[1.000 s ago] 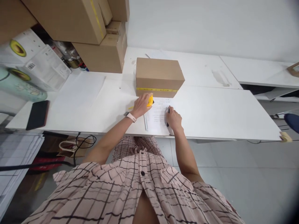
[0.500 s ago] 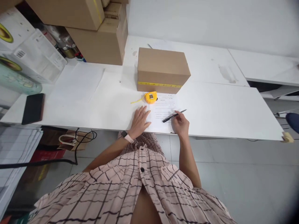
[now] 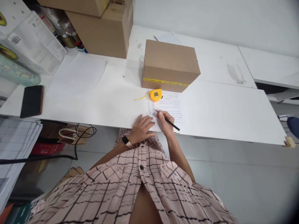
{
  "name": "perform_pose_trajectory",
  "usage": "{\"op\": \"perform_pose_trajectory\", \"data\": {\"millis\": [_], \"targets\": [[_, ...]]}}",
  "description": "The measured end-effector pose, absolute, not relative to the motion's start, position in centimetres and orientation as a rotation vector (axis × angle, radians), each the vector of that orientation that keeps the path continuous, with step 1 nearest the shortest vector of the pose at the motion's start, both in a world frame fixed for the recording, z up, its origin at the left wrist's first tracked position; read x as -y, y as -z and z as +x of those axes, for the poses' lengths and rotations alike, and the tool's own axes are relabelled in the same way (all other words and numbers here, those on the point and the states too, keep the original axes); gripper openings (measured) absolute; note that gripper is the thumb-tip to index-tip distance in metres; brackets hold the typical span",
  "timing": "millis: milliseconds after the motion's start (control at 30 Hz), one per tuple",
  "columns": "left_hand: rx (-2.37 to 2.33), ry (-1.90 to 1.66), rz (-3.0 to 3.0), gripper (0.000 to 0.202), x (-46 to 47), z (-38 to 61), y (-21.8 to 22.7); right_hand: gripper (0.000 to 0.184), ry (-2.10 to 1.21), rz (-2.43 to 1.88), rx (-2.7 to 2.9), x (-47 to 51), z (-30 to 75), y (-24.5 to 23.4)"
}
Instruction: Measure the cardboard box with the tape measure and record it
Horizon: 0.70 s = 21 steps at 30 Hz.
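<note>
My right hand (image 3: 166, 122) grips a black pen (image 3: 173, 123), its tip pointing at the left part of a printed sheet (image 3: 171, 105). Spread fingers of my left hand (image 3: 142, 128) lie flat at the table's front edge, by the sheet's lower left corner. A yellow tape measure (image 3: 155, 95) rests on the top of the sheet, a short length of its blade sticking out leftward. Right behind it stands a closed cardboard box (image 3: 169, 65) with yellow tape along its front; it hides the sheet's far end.
Blank white paper (image 3: 77, 74) and a dark phone (image 3: 32, 101) lie on the white table (image 3: 224, 109) to the left. Larger cartons (image 3: 100, 34) and white boxes with avocado pictures (image 3: 35, 43) are stacked at the back left. Another paper (image 3: 168, 38) sits behind the box.
My right hand has moved left over the sheet, and the pen has swung round so its tip points up and left toward the paper. The camera view has shifted slightly.
</note>
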<state>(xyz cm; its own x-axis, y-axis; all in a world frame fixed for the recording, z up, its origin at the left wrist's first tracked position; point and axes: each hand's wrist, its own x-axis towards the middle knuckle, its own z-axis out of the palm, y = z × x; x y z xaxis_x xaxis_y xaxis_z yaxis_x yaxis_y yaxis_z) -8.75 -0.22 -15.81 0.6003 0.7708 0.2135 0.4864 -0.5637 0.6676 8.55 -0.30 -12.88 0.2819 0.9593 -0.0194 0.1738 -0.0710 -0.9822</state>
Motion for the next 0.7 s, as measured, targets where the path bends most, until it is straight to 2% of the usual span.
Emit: {"op": "perform_pose_trajectory", "data": {"millis": [100, 200, 367, 700], "targets": [[-0.980, -0.648, 2.214, 0.039, 0.2, -8.8, 16.1, 0.043, -0.836, -1.596, 1.064, 0.1, 7.8, 13.4], [-0.977, -0.663, 2.195, 0.036, 0.2, -8.8, 16.4, 0.036, -0.837, -1.533, 1.059, 0.0, 7.8, 13.7], [-0.995, -0.688, 2.469, 0.038, 0.2, -8.8, 16.7, 0.036, -0.940, -1.516, 1.064, 0.2, 8.2, 14.1], [-1.028, -0.770, 2.749, 0.039, 0.3, -8.8, 17.1, 0.030, -0.782, -1.539, 1.100, 0.4, 7.5, 14.7]]}}
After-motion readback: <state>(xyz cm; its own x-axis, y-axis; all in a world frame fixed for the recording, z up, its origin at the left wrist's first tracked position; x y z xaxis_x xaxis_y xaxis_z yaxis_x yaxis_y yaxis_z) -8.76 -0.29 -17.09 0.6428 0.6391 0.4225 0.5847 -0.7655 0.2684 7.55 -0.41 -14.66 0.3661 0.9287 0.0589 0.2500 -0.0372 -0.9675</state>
